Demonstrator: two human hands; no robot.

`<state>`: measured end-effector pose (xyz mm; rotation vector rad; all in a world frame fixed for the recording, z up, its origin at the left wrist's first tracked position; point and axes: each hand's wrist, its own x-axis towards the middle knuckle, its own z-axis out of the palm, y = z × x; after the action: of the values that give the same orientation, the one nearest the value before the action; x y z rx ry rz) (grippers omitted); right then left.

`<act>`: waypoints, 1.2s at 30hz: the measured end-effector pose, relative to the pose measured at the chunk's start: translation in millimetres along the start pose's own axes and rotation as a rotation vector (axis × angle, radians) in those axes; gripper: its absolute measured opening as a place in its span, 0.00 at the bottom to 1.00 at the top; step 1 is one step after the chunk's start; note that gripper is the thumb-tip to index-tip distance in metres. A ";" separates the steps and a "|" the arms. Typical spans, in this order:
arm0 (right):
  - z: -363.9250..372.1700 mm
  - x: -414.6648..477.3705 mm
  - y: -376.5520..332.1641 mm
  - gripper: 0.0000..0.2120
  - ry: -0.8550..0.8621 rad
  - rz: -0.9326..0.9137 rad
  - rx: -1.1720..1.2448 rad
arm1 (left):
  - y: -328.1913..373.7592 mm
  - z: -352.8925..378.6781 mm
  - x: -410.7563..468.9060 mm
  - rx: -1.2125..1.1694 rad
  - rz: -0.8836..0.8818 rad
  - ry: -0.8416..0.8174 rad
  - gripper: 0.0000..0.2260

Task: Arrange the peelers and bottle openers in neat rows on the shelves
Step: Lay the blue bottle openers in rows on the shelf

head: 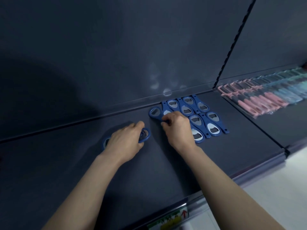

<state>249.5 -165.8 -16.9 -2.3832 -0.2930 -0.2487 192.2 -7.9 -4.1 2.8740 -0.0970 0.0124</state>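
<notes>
Label strip point(172, 218) on the shelf's front lip, nearest to me, below both forearms. Shelf point(66, 171) is dark and matte.

Left hand point(124, 141) is palm down on the shelf, fingers curled over loose openers point(146, 133), blue. One ring head sticks out past the fingertips, another pokes out at the hand's outer side. How many it grips, can't tell.

Right hand point(178, 128) is just beside the left, a little further in. Its fingertips pinch the handle end of a single opener point(155, 112). The opener's head lies flat just beyond the fingers, toward the left hand's side, angled across and just beside the laid-out ones.

Opener rows point(201, 117) are beyond and to the outer side of the right hand, flat on the shelf. Two rows, heads and tails alternating, packed touching. The nearest pieces are partly hidden under the hand.

Peelers point(259, 97) are well off to the right hand's outer side, on the next shelf section, a tight line, pink then bluish, blurred.

Back panel point(116, 47) stands beyond both hands. A slotted upright point(232, 47) splits the sections.
</notes>
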 end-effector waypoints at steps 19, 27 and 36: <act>10.8 6.5 -5.3 0.08 -0.106 -0.058 -0.254 | 3.9 -1.7 -4.0 -0.067 -0.052 0.008 0.10; -9.3 11.4 2.2 0.08 -0.116 -0.123 0.040 | 9.9 -2.8 4.5 -0.418 -0.197 0.112 0.05; -38.1 6.3 -13.7 0.08 -0.535 0.062 0.762 | 26.4 -11.9 6.5 -0.950 -0.185 0.066 0.05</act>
<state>248.0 -180.9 21.1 -1.6526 -0.4601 0.4677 196.8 -30.6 14.4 1.9212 0.1427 0.0190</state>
